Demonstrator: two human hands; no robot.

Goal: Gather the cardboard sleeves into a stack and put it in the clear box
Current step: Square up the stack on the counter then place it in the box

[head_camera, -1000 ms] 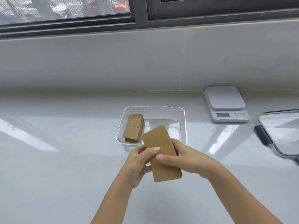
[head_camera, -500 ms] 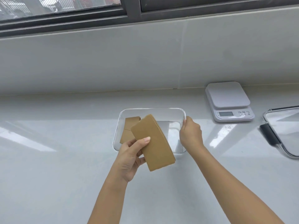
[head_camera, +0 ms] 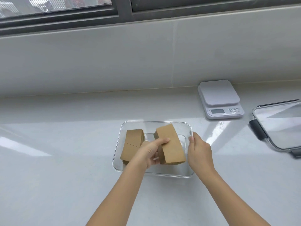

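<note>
A clear rectangular box stands on the white counter in front of me. Inside it, on the left, lies a stack of brown cardboard sleeves. My left hand grips a second stack of brown sleeves and holds it tilted inside the box, right of the first stack. My right hand rests against the box's right wall with its fingers on the rim.
A white kitchen scale sits at the back right. The box's clear lid with dark clips lies at the far right edge. A tiled wall and a window ledge rise behind the counter.
My right hand let go of the sleeve stack and went to the box's right side. My left hand carried the stack forward and down into the box.
</note>
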